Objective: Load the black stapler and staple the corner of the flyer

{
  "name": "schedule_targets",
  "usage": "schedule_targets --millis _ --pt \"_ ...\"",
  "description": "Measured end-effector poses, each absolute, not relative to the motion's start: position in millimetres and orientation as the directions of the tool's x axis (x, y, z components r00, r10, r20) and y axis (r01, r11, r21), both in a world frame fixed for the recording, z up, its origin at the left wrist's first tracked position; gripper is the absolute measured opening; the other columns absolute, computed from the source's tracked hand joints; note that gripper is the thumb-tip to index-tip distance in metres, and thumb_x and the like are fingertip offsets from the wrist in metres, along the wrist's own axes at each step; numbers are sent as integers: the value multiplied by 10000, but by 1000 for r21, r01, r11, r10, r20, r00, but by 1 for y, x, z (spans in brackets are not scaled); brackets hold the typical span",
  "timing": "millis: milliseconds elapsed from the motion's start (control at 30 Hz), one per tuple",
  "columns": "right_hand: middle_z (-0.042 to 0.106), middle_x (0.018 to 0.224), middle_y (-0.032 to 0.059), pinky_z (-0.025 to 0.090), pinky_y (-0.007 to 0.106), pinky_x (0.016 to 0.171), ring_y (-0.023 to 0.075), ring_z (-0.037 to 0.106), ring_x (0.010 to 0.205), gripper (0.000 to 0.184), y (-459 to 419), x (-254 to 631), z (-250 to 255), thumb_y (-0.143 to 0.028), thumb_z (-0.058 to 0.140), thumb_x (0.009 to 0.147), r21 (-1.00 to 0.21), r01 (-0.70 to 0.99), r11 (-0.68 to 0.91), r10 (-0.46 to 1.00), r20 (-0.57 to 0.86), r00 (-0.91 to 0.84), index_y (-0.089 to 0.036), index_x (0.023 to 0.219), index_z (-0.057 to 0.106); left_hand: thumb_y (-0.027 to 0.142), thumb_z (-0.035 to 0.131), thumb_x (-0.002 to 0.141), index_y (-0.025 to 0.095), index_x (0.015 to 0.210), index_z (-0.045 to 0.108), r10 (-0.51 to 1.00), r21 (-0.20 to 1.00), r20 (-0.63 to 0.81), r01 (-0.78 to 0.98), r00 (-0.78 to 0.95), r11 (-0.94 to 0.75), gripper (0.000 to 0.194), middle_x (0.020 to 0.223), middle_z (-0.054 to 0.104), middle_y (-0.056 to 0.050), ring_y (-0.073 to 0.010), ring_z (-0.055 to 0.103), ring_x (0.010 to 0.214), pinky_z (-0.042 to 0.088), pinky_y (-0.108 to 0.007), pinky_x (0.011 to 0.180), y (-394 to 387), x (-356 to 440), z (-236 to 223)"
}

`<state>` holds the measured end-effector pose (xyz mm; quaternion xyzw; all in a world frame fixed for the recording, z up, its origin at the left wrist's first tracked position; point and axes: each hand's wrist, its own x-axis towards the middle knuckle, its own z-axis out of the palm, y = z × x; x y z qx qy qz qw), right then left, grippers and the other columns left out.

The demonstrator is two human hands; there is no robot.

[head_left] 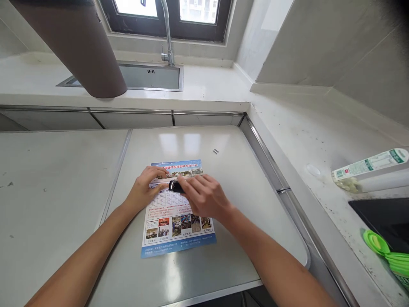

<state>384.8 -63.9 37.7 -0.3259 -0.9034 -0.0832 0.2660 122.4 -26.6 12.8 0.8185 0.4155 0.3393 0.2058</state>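
A printed flyer (179, 237) with blue borders, red and black text and small photos lies on the light grey tabletop. My left hand (147, 184) holds the flyer at its upper left, thumb and forefinger a little apart on the paper. Closed around a small black stapler (175, 186), my right hand (204, 197) keeps it over the upper middle of the flyer, close to the left thumb. Most of the stapler is hidden by the right fingers. Two short metal staple strips (215, 151) lie beyond the flyer, to the right.
A brown cylinder-like object (86, 51) hangs into view at upper left, before the steel sink (153, 77) and faucet (168, 38). On the right counter are a clear plastic package (370, 172), a black panel (383, 221) and green plastic spoons (377, 243).
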Motion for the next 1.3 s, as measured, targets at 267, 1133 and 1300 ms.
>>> schedule_targets --millis 267,1133,1300 --pt "702 1128 147 407 402 845 284 595 1010 392 -29 425 32 -214 463 1049 -170 949 265 839 525 -140 -141 1420 565 494 547 992 308 1445 562 880 325 151 818 450 -474 490 1643 401 -130 -386 307 1542 194 -705 1218 -19 124 0" --pt "673 1230 78 433 450 978 277 561 1105 461 -24 434 23 -221 467 1047 -386 677 626 780 314 -542 -281 1502 511 243 588 949 210 1048 738 884 678 361 567 296 -467 183 1130 748 -61 -206 701 960 538 -322 760 -18 116 6" --pt "671 1242 59 430 439 963 256 566 1100 467 -24 426 19 -196 475 1051 -376 675 635 771 359 -526 -329 1494 537 236 581 941 211 1056 743 878 670 361 568 314 -478 200 1141 748 -65 -208 702 959 536 -322 746 -18 116 6"
